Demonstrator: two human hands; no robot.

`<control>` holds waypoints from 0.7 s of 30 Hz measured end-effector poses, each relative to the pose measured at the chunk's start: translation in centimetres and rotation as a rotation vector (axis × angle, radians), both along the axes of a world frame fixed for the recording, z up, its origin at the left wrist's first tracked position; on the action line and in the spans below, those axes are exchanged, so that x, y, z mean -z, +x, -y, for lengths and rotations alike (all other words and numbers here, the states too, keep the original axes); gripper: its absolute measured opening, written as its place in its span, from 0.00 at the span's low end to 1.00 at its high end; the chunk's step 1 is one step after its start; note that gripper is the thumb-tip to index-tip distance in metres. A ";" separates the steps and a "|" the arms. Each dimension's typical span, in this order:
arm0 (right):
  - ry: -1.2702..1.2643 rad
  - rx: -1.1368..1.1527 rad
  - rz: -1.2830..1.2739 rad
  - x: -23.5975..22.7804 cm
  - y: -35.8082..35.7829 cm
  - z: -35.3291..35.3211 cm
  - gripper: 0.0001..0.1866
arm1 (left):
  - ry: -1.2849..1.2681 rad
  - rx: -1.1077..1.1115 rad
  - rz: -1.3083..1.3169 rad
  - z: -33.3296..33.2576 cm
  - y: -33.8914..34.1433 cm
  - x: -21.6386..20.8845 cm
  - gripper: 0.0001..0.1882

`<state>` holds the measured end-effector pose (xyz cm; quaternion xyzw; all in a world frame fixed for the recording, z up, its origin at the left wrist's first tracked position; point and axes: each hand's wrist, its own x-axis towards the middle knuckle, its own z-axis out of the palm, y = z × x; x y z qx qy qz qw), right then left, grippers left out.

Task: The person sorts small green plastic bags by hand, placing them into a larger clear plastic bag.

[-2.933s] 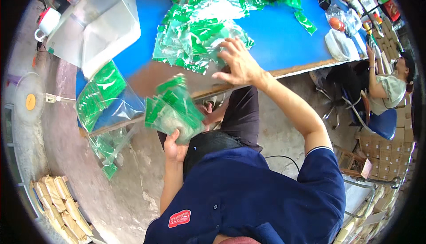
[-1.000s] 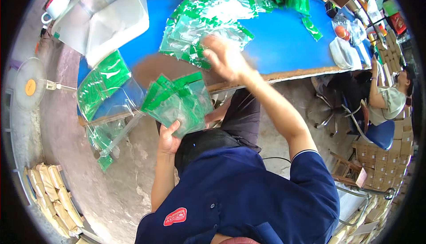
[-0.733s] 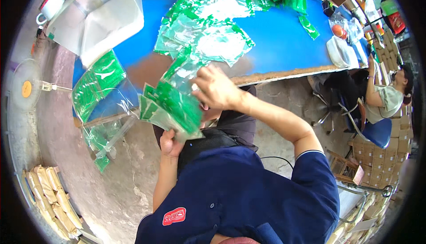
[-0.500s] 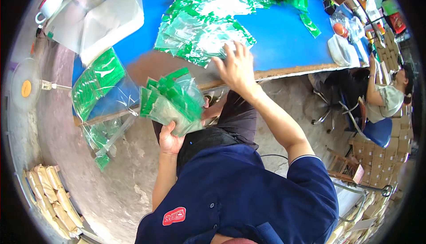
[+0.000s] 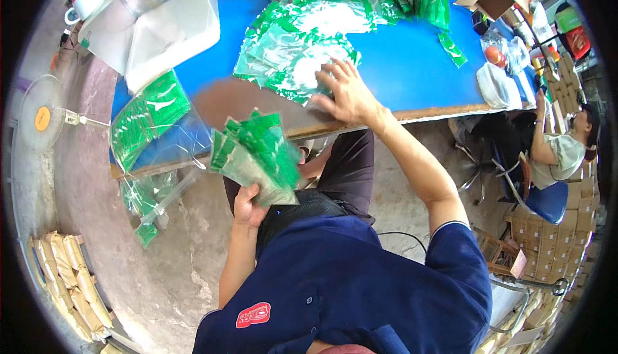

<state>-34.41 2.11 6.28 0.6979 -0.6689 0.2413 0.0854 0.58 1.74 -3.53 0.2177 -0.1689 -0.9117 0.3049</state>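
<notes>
In front of my waist, my left hand (image 5: 250, 207) grips a fanned bundle of green and clear plastic packets (image 5: 262, 154) by its lower end. My right hand (image 5: 347, 94) reaches over the table's near edge, fingers spread and bent. Its fingertips are at the near right side of a large heap of similar packets (image 5: 277, 54), which shines in the light. Whether they touch a packet I cannot tell. Nothing shows in that palm.
A translucent plastic bin (image 5: 170, 38) stands on the blue table (image 5: 405, 64) at the left. Beside it, a clear bag of green packets (image 5: 151, 119) hangs over the edge. A fan (image 5: 44, 119) is at far left. At right, a person sits on a blue chair (image 5: 547, 200).
My right hand has shifted slightly, its fingers more bent at the heap's near side. The bundle in my left hand is fanned and tilted a little differently. The whole view has shifted slightly.
</notes>
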 end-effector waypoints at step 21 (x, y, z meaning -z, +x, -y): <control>-0.030 -0.490 0.327 -1.0 13.5 -4.6 0.26 | -0.106 -0.066 0.221 0.3 -0.8 -3.7 0.36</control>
